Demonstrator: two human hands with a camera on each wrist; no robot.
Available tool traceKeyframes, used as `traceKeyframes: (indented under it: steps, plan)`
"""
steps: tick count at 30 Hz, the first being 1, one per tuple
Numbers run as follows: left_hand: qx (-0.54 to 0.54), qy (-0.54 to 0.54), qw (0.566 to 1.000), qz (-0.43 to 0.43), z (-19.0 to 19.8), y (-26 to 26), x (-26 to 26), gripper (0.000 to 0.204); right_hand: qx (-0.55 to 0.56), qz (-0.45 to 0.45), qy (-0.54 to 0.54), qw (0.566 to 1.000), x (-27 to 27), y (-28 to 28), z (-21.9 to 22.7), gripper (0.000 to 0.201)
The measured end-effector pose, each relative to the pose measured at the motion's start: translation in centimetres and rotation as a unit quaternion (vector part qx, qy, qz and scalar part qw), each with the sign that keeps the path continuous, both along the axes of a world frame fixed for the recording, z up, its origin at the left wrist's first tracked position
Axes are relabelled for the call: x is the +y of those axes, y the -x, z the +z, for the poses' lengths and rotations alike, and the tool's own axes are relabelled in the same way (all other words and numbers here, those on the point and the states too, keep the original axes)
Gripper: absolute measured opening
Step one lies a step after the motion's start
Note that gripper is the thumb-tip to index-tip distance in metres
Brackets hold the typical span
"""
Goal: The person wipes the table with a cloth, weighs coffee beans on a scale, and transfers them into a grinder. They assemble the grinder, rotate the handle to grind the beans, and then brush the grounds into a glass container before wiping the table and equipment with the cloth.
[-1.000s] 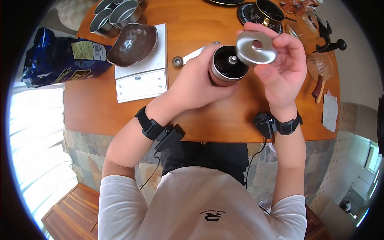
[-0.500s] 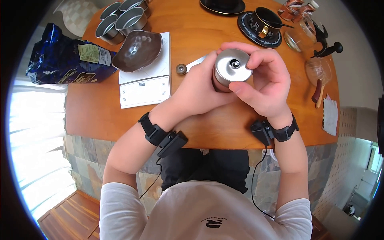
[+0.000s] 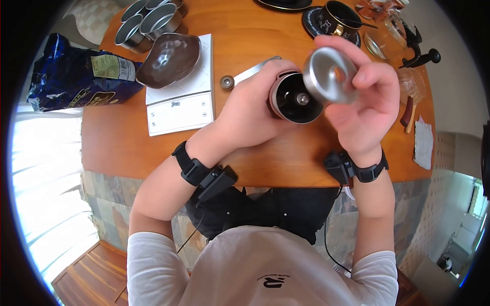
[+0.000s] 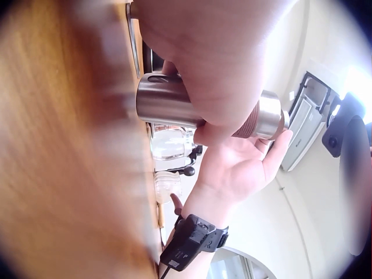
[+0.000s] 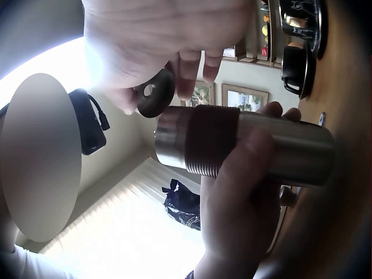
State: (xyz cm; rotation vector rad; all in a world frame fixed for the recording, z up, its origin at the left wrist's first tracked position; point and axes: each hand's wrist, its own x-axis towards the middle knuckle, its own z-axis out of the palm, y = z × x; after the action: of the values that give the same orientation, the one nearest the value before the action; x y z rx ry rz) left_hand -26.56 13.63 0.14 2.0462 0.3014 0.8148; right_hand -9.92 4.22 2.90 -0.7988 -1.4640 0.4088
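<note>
My left hand (image 3: 255, 104) wraps round a steel hand coffee grinder (image 5: 212, 139) with a brown ribbed band. In the head view the open top of the grinder shows a dark chamber with a metal shaft end in the middle. Between the fingertips and thumb of my right hand (image 3: 372, 102) is a round steel lid (image 3: 324, 76) with a hole in its centre. It is tilted just above and right of the grinder's rim. Behind my left hand a crank handle (image 3: 260, 67) with a round knob (image 3: 227, 82) lies on the table, partly hidden.
To the left are a white scale (image 3: 178, 115) bearing a brown bowl (image 3: 171, 58), a dark blue bag (image 3: 76, 81) and several metal tins (image 3: 158, 23). At the right stand a black cup (image 3: 334, 15) on a saucer, a glass pot (image 3: 383, 41) and a paper napkin (image 3: 422, 143).
Half a second ago the lid sat on the grinder's top, with the shaft end through its hole. Now it is lifted off to the right, as it was one second ago.
</note>
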Motion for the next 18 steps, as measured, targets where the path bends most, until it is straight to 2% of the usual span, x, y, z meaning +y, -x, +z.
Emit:
traceKeyframes:
  steps: [1,3,6,9,13,16,18]
  plan:
    - [-0.003,0.015,1.0,-0.009,-0.2,-0.1,0.2,0.065,-0.056,0.008,-0.012,0.998,0.1,-0.3,-0.1,0.047]
    - [0.003,0.026,1.0,0.0,-0.4,-0.1,0.2,0.065,-0.051,0.028,-0.012,0.998,0.3,0.0,-0.3,0.05]
    - [0.011,0.036,0.999,-0.002,-0.5,-0.2,0.3,0.063,-0.097,-0.022,-0.039,0.994,0.9,0.4,-0.3,0.045]
    - [0.018,0.062,0.998,-0.022,-0.9,-0.3,0.5,0.062,-0.133,-0.02,-0.026,0.991,1.1,0.2,-0.4,0.042]
    - [-0.001,0.06,0.998,-0.029,-1.2,-0.5,0.7,0.062,-0.103,-0.011,-0.013,0.995,1.2,0.4,-0.9,0.039]
    - [0.016,0.075,0.997,-0.032,-1.1,-0.4,0.8,0.065,-0.11,-0.014,0.02,0.994,1.1,0.4,-1.1,0.045]
    - [-0.018,0.111,0.99,-0.081,-1.4,-0.3,0.9,0.067,-0.007,0.015,0.109,0.994,0.6,1.0,-1.1,0.057]
